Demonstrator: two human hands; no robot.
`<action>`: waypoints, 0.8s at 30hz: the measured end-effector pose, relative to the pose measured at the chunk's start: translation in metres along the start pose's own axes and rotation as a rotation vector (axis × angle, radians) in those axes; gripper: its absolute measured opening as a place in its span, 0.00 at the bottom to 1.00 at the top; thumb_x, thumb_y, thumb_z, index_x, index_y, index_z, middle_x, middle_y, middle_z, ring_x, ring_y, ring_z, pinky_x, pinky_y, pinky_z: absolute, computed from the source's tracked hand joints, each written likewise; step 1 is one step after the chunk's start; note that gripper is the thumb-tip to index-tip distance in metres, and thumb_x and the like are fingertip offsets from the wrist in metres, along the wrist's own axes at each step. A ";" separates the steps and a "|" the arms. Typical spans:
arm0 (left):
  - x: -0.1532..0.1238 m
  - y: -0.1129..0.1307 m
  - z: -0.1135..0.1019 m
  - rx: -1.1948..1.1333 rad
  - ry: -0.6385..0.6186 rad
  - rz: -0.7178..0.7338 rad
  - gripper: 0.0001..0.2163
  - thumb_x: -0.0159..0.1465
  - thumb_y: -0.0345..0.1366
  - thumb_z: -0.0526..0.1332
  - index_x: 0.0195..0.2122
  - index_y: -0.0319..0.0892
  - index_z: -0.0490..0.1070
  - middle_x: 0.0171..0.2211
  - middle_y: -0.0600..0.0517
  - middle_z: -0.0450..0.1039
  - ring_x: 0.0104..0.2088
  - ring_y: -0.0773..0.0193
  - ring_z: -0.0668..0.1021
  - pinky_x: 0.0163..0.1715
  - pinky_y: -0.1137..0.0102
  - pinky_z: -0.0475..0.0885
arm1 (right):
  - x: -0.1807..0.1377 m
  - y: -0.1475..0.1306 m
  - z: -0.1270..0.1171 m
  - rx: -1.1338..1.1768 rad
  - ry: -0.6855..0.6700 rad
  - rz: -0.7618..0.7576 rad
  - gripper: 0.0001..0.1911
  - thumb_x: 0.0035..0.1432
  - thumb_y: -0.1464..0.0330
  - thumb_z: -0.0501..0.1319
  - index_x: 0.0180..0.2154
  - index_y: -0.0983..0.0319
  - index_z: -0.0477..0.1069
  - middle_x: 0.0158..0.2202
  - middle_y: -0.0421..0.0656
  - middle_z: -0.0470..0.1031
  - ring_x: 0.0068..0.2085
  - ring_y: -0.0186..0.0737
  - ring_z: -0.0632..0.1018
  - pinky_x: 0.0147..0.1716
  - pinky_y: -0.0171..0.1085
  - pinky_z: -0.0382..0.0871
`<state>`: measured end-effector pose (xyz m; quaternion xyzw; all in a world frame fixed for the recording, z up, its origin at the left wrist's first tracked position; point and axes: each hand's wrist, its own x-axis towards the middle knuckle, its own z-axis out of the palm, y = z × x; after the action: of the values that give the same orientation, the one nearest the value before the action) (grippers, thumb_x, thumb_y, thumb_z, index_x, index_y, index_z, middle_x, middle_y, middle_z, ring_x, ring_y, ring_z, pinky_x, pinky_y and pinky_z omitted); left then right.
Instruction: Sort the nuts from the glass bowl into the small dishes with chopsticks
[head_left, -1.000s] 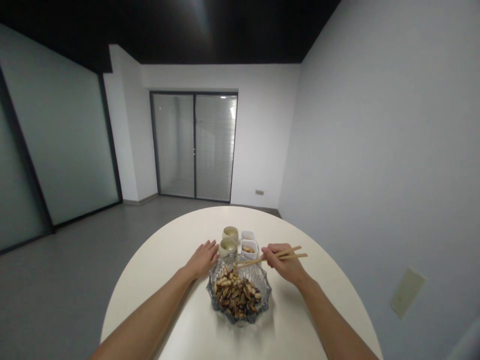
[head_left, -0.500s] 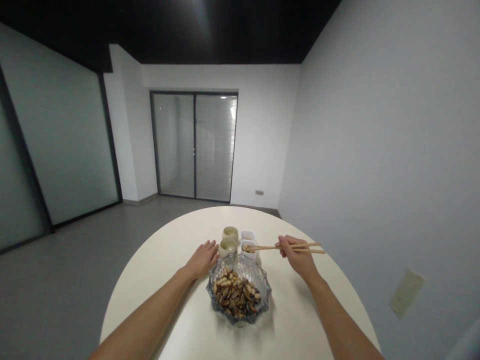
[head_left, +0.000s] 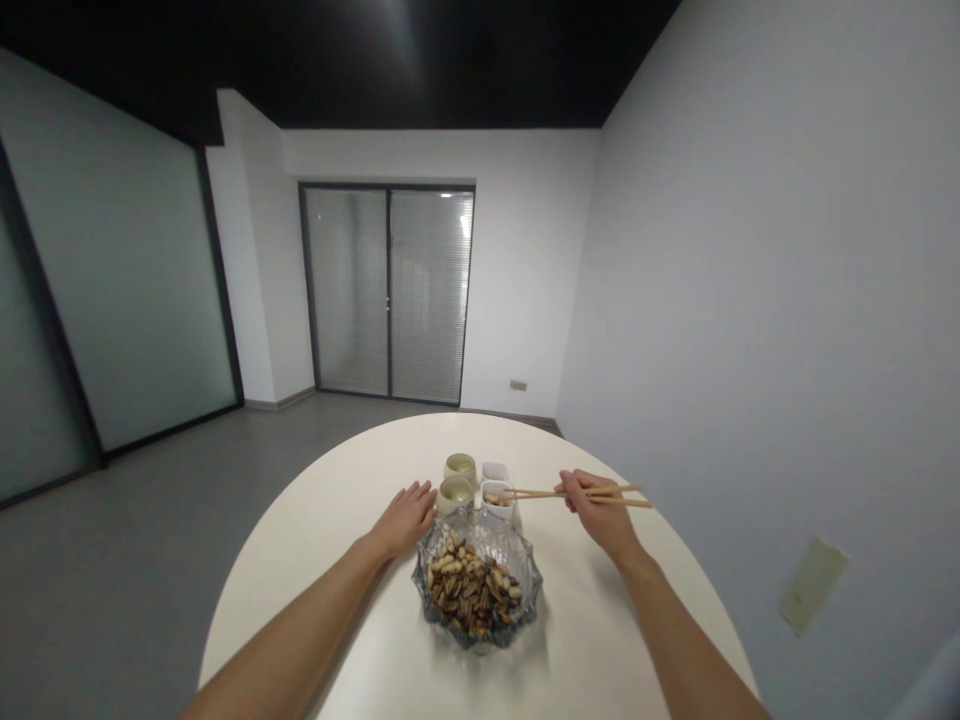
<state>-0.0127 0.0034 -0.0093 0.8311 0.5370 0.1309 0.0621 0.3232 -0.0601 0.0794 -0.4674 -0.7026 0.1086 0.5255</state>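
A cut-glass bowl (head_left: 429, 600) full of mixed nuts and seeds sits on the round white table (head_left: 585, 660) in front of me. My left hand (head_left: 406, 518) lies flat on the table, fingers stretched out, against the bowl's left rim. My right hand (head_left: 598, 508) grips a pair of wooden chopsticks (head_left: 570, 493), held level, with their tips over the nearer small white square dish (head_left: 497, 497) that holds a few nuts. Behind it stands a second white dish (head_left: 495, 470).
Two small round greenish cups (head_left: 456, 491) (head_left: 460, 465) stand just beyond the bowl, left of the white dishes. The table's edge curves round close on the left and right. Grey floor, glass partitions and a sliding door lie beyond; a plain wall runs along the right.
My right hand carried the chopsticks up out of the glass bowl and back to the right, so their tips now hover over the nearer white dish. My left hand stayed put.
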 end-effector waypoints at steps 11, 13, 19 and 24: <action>0.000 0.002 -0.002 -0.001 -0.014 -0.001 0.24 0.72 0.44 0.46 0.67 0.43 0.57 0.69 0.43 0.51 0.69 0.48 0.53 0.66 0.53 0.51 | -0.005 -0.016 0.010 0.142 -0.186 0.027 0.30 0.63 0.48 0.55 0.22 0.63 0.77 0.13 0.40 0.68 0.17 0.34 0.68 0.18 0.33 0.61; 0.001 0.003 -0.002 -0.001 -0.020 -0.009 0.24 0.72 0.44 0.46 0.67 0.43 0.56 0.69 0.43 0.50 0.69 0.47 0.53 0.66 0.53 0.50 | -0.007 -0.019 0.012 0.141 -0.240 0.038 0.30 0.63 0.48 0.55 0.22 0.63 0.77 0.13 0.40 0.68 0.17 0.34 0.68 0.18 0.32 0.61; 0.002 0.005 -0.003 0.015 -0.022 0.001 0.24 0.72 0.43 0.46 0.67 0.42 0.56 0.69 0.42 0.50 0.69 0.47 0.53 0.66 0.52 0.51 | -0.008 -0.019 0.015 0.130 -0.320 0.048 0.30 0.63 0.49 0.55 0.21 0.63 0.76 0.13 0.40 0.68 0.18 0.34 0.69 0.19 0.32 0.62; 0.002 0.006 -0.004 0.041 -0.012 0.021 0.23 0.72 0.42 0.45 0.66 0.40 0.58 0.68 0.42 0.53 0.68 0.47 0.55 0.65 0.52 0.53 | -0.008 -0.016 0.016 0.156 -0.311 0.092 0.31 0.63 0.48 0.55 0.21 0.64 0.77 0.13 0.40 0.68 0.17 0.32 0.67 0.18 0.31 0.59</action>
<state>-0.0077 0.0025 -0.0039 0.8387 0.5303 0.1153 0.0468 0.3013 -0.0696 0.0778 -0.4343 -0.7427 0.2577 0.4397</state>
